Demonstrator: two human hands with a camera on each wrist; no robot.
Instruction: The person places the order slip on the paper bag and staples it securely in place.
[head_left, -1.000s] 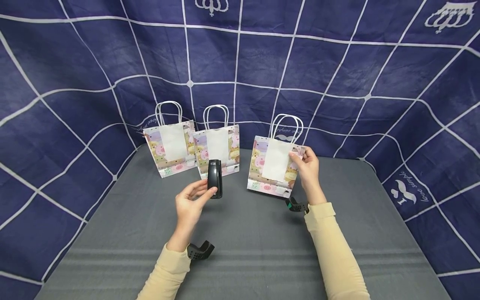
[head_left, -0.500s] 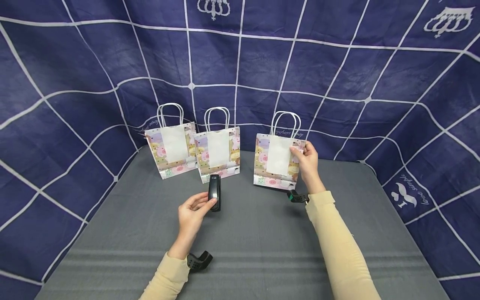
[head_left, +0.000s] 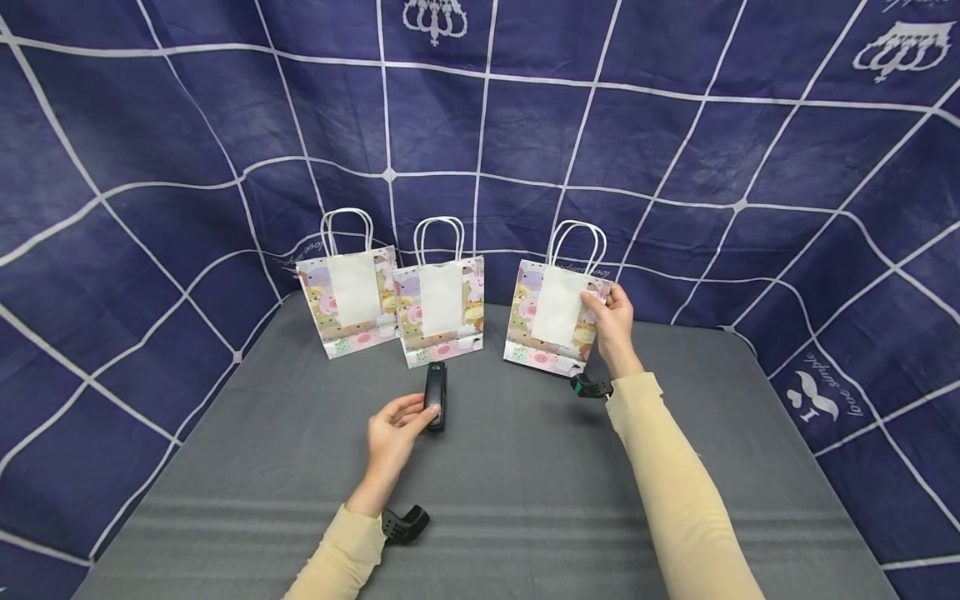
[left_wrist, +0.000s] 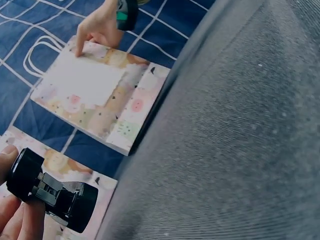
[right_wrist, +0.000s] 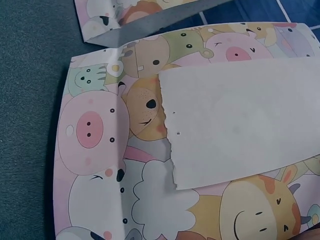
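Observation:
In the head view, my left hand (head_left: 396, 429) holds a black stapler (head_left: 435, 387) between thumb and fingers, over the table in front of the middle bag. The left wrist view shows the stapler (left_wrist: 80, 207) close up, its end towards the camera. My right hand (head_left: 615, 325) pinches the right edge of a paper gift bag (head_left: 525, 310) printed with cartoon animals, thumb in front. A white paper sheet (head_left: 557, 310) covers much of that bag's front. In the right wrist view the sheet's lower edge (right_wrist: 171, 145) looks torn; the right fingers are mostly hidden there.
Two similar bags, the middle bag (head_left: 474, 308) and the left bag (head_left: 324, 310), stand by the blue gridded curtain (head_left: 540, 125), each with a white sheet and white handles. Grey cloth covers the table (head_left: 495, 500).
My left hand has come down towards me with the stapler, away from the middle bag. My right hand has shifted its bag slightly back towards the curtain, and the bag's tilt has changed a little.

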